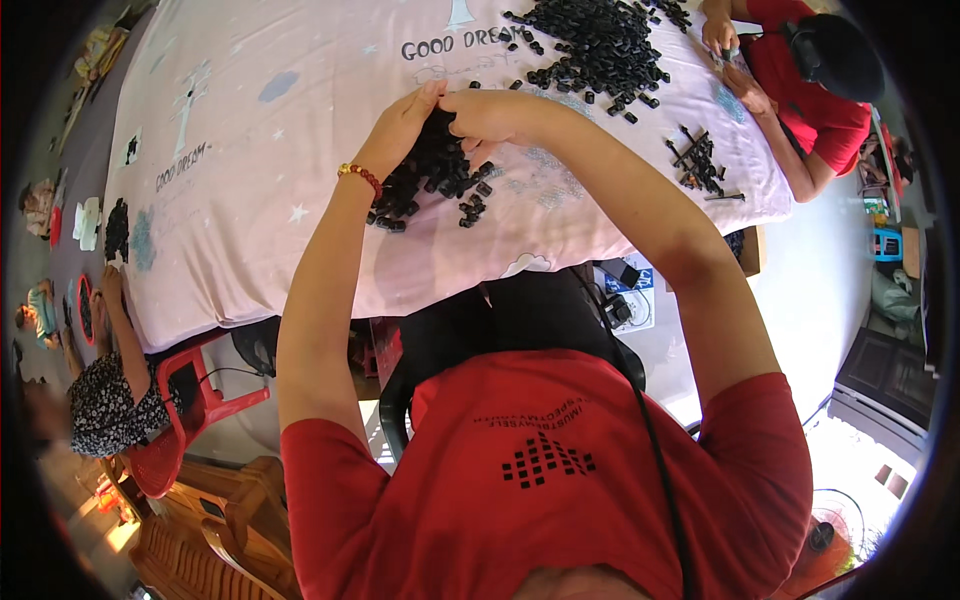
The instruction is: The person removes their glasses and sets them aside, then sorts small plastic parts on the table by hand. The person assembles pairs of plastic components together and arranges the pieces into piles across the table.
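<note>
My left hand (402, 120), with a red beaded bracelet at its wrist, and my right hand (492, 116) meet over the table. Their fingertips are pinched together and close to touching. Whatever they hold, if anything, is too small or hidden to make out. Right below the hands lies a heap of small black plastic pieces (425, 178), partly covered by my fingers. Some loose pieces (472, 208) lie at the heap's near right side.
A pale pink printed cloth (250, 230) covers the table. Farther right are a larger heap of black pieces (590, 50) and several long thin black parts (700, 163). A co-worker in red (820, 90) works at the right; another person (110, 400) sits left by a red chair (190, 410).
</note>
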The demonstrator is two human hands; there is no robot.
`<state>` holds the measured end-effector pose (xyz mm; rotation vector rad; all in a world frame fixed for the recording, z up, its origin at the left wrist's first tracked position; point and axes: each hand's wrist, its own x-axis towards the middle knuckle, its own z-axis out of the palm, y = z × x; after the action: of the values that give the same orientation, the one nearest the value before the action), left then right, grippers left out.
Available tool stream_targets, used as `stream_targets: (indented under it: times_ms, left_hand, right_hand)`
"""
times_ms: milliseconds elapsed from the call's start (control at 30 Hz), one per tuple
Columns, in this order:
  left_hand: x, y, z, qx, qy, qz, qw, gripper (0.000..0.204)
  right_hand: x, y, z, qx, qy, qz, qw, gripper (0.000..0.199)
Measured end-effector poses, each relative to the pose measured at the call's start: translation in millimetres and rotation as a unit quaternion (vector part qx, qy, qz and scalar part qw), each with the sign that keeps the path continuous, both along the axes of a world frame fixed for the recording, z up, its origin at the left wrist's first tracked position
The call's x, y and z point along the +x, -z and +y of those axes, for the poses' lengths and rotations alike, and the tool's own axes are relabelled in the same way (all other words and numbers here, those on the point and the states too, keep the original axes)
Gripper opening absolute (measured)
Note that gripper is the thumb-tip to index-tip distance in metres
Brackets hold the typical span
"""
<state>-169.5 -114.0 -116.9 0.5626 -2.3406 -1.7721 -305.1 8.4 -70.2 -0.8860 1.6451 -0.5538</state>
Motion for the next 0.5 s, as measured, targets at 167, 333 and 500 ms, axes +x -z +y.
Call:
stream_targets:
  times_ms: [167, 333, 500]
  left_hand:
    - [1.3, -9.3, -3.0, -0.028, -0.001, 0.007, 1.0, 0.074]
    - [13.2, 0.5, -12.8, -0.045, -0.044, 0.026, 0.998, 0.07]
    - [16.0, -2.9, -5.9, -0.079, -0.066, -0.003, 0.995, 0.057]
  right_hand:
    - [-1.7, -13.3, 4.5, -0.017, 0.013, -0.016, 1.0, 0.059]
    - [-6.6, -26.5, 13.5, -0.079, 0.013, -0.06, 0.995, 0.055]
    - [-17.9, -25.9, 44.0, -0.168, 0.116, -0.015, 0.979, 0.044]
